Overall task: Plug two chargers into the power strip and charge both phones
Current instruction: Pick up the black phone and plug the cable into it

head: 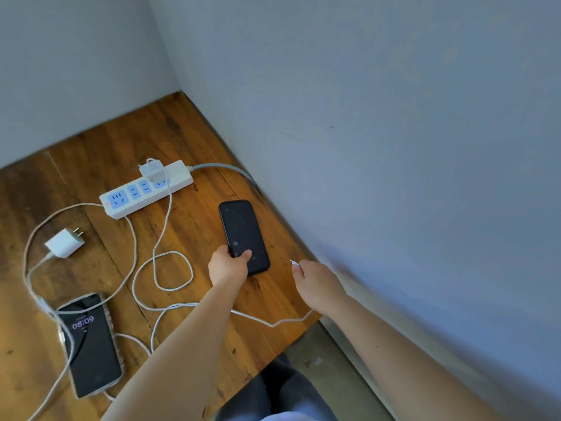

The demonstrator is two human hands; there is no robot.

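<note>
A white power strip (145, 189) lies on the wooden table (194, 232) with one white charger (152, 170) plugged in near its far end. Its white cable (170, 268) loops across the table to my right hand (317, 284), which pinches the cable's plug tip (293, 262). My left hand (229, 265) grips the near end of a black phone (243, 235) with a dark screen. A second white charger (65, 242) lies unplugged at the left, prongs up. Its cable (33, 287) runs down to a second phone (89, 344), whose screen shows 08:09.
Grey walls close in the table at the back and on the right. The strip's grey power cord (224, 168) runs toward the right wall. The table's front edge is near my dark trousers (279, 387), with floor (306, 350) below.
</note>
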